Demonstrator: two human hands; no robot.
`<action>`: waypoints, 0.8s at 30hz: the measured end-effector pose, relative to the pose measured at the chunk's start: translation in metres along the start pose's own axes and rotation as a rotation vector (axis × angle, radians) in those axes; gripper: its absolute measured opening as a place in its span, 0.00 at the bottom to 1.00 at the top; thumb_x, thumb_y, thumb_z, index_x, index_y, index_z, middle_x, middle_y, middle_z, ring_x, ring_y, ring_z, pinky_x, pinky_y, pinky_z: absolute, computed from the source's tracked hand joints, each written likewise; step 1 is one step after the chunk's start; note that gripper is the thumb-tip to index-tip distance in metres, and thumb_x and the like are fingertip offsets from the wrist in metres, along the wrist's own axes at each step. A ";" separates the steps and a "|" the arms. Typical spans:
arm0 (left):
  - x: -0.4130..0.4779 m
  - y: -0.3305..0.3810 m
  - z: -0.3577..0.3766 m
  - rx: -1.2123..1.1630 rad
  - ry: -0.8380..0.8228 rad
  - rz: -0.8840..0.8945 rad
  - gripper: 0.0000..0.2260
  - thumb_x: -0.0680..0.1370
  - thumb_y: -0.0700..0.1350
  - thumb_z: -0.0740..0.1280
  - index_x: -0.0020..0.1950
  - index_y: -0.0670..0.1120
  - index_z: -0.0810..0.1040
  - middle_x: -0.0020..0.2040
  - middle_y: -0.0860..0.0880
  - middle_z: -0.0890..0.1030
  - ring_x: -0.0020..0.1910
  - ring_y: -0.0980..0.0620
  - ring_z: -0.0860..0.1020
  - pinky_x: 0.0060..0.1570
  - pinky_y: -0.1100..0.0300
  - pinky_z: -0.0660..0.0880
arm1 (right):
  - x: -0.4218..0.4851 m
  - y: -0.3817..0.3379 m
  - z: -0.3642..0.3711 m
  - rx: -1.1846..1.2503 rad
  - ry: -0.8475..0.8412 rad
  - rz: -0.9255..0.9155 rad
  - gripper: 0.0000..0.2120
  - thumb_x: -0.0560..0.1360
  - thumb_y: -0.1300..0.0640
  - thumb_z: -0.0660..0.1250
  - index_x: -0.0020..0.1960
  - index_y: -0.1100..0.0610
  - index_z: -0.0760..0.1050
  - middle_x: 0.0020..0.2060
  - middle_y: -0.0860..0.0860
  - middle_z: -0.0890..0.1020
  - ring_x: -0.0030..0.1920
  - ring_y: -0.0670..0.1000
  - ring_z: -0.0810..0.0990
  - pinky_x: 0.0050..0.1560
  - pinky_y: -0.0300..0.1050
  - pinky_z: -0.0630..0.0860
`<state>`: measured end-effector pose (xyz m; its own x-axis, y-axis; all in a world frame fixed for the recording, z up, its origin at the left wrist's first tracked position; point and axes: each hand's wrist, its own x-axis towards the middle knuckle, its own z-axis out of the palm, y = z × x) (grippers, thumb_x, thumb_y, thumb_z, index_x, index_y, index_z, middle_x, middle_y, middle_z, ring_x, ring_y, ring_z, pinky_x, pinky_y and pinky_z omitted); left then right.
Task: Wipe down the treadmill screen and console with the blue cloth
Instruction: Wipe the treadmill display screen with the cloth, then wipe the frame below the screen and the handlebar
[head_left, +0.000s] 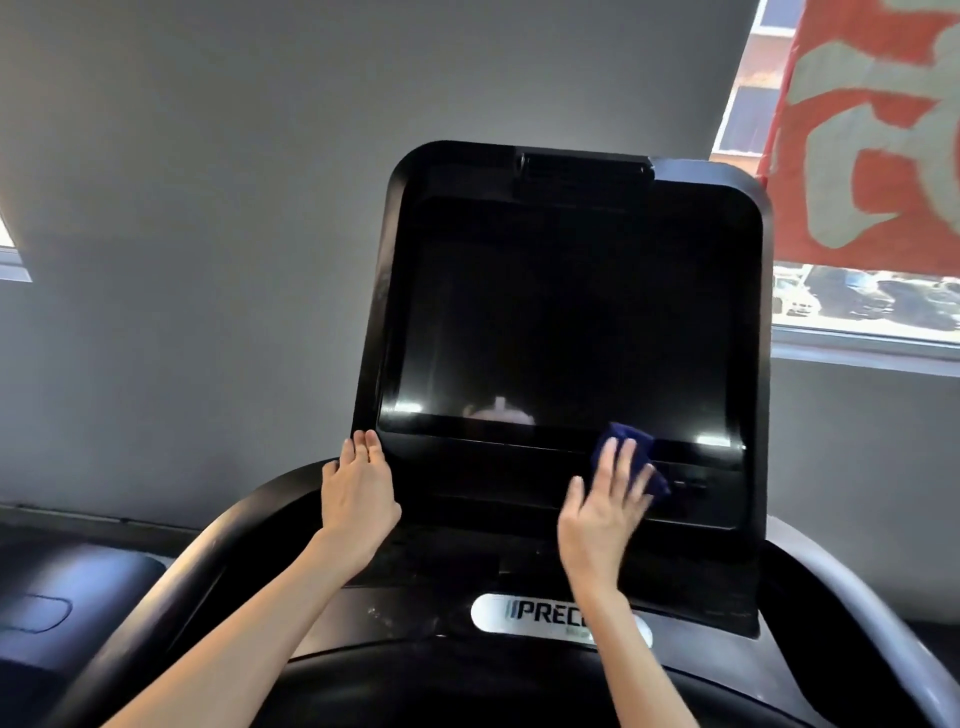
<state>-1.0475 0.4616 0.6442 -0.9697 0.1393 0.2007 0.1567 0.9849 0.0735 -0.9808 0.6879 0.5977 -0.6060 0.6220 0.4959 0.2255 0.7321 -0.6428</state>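
Note:
The treadmill's dark screen stands tilted in front of me, set in a black console with a glossy lower panel. My right hand presses the blue cloth flat against the console just under the screen's lower right edge, fingers straight and spread. Most of the cloth lies hidden beneath the palm. My left hand rests flat on the console's lower left corner, fingers together and straight.
A silver brand badge sits below the console. Black handrails curve down at both sides. A grey wall rises behind, and a window with a red-and-white banner is at the upper right.

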 end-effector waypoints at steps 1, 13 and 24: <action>-0.001 0.001 0.000 0.027 0.006 0.004 0.35 0.76 0.42 0.63 0.77 0.38 0.47 0.77 0.41 0.54 0.76 0.46 0.53 0.72 0.53 0.58 | -0.009 -0.012 0.011 -0.025 -0.066 -0.126 0.31 0.77 0.57 0.58 0.77 0.52 0.49 0.77 0.49 0.48 0.76 0.57 0.40 0.74 0.60 0.43; -0.014 0.059 -0.008 -0.152 -0.030 0.165 0.39 0.75 0.40 0.60 0.77 0.41 0.37 0.77 0.44 0.37 0.76 0.45 0.37 0.73 0.45 0.44 | -0.007 0.037 -0.026 -0.191 -0.235 -0.444 0.39 0.73 0.69 0.59 0.77 0.50 0.45 0.77 0.46 0.46 0.76 0.55 0.40 0.74 0.51 0.46; -0.007 0.092 0.010 0.137 0.121 0.882 0.40 0.55 0.44 0.81 0.67 0.46 0.74 0.67 0.50 0.74 0.64 0.53 0.75 0.64 0.49 0.70 | 0.035 0.096 -0.082 -0.054 -0.060 -0.072 0.33 0.75 0.74 0.57 0.76 0.55 0.53 0.75 0.48 0.52 0.76 0.53 0.46 0.75 0.46 0.47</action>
<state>-1.0278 0.5522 0.6394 -0.4802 0.8460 0.2317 0.8032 0.5303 -0.2714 -0.9179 0.8028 0.6009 -0.6663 0.5504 0.5031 0.2189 0.7894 -0.5736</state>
